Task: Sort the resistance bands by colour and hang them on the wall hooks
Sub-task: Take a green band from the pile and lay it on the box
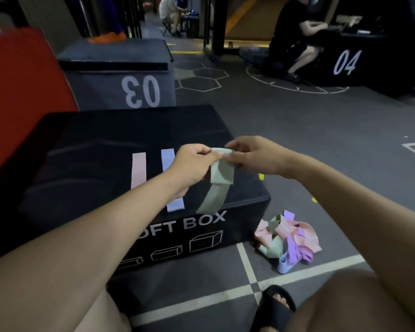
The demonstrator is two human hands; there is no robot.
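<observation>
Green band [222,174] pinched in both hands' grip, left [192,166] and right [256,155]; three bands on box [106,140].

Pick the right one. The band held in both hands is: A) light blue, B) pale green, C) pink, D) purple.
B: the left hand and right hand both pinch a pale green band above the black box, while a pink band and a light blue band lie flat on it.

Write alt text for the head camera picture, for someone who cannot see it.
Both hands, left hand and right hand, pinch a green band above a black box, where a pink band and a blue band lie flat. A pile of bands sits on the floor.
</observation>
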